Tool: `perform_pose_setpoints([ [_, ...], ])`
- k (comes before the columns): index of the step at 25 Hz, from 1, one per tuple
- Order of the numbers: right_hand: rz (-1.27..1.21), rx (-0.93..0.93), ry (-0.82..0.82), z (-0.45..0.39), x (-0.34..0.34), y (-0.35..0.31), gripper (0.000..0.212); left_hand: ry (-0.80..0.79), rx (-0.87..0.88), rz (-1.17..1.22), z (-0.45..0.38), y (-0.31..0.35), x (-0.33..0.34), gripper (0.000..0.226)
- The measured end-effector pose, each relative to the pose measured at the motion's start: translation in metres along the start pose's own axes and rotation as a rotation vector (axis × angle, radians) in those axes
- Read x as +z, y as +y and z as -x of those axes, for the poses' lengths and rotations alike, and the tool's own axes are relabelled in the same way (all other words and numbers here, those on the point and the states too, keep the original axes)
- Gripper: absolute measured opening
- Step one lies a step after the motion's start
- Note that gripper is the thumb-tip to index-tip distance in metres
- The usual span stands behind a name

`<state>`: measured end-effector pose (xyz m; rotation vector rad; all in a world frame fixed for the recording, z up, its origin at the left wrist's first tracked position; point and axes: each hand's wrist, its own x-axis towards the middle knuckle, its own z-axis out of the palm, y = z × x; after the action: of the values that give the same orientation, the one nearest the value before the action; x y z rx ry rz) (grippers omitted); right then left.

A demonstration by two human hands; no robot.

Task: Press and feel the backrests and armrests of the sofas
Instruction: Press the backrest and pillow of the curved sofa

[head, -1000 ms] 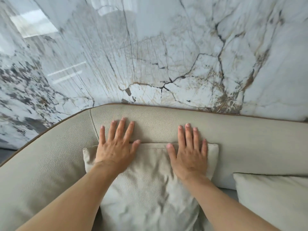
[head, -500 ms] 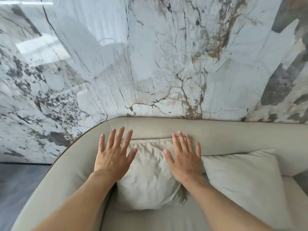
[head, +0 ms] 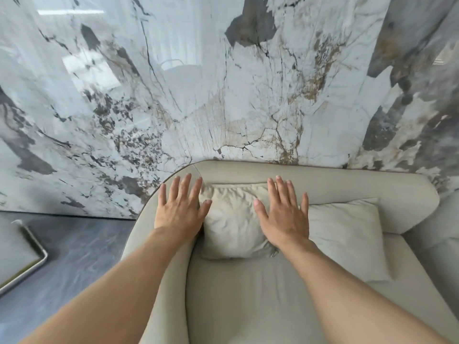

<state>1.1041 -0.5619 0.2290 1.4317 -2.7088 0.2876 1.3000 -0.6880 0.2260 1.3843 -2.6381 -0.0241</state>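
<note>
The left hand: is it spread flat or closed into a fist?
Spread flat. The left hand lies palm down on the sofa's curved corner, fingers straight and apart.

Bright, even light; glare on the marble wall [head: 173, 95]; edges bend and blur.

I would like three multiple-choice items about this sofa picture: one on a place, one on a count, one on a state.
1. Where does the left hand rest?
A. on the sofa's curved corner
B. on the floor
C. on the wall

2. How many loose cushions lie on the sofa?
A. one
B. two
C. four

3. How are the right hand's fingers?
A. fisted
B. pinching fabric
C. flat, spread

Key: 1 A, the palm lies on the rounded backrest. 2 B, wrinkled cushion and smooth cushion. 3 C, the hand lies open on the wrinkled cushion.
</note>
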Motion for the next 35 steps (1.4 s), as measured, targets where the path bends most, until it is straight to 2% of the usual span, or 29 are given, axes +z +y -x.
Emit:
perform_pose_setpoints([
  [7, -0.065, 0.037, 0.039, 0.037, -0.038, -0.012, 0.068, 0.012, -0.019, 0.017, 0.047, -0.010, -0.042, 0.066],
  [12, -0.135, 0.037, 0.049, 0.014, -0.034, -0.009, 0.069, 0.025, -0.085, 0.003, 0.039, -0.021, -0.049, 0.070],
  [20, -0.121, 0.060, 0.035, -0.024, -0.007, -0.014, 0.077, 0.033, -0.049, -0.048, -0.004, -0.033, -0.037, 0.066],
  [28, -0.057, 0.278, 0.010, -0.062, 0.034, -0.053, 0.073, -0.004, 0.155, 0.017, -0.111, -0.083, 0.005, 0.066],
  [32, 0.013, 0.460, 0.001, -0.070, 0.048, -0.104, 0.076, -0.066, 0.373, 0.005, -0.173, -0.125, 0.033, 0.068],
  [35, 0.064, 0.592, 0.025, -0.069, 0.042, -0.134, 0.075, -0.053, 0.526, 0.043, -0.199, -0.140, 0.037, 0.069],
])
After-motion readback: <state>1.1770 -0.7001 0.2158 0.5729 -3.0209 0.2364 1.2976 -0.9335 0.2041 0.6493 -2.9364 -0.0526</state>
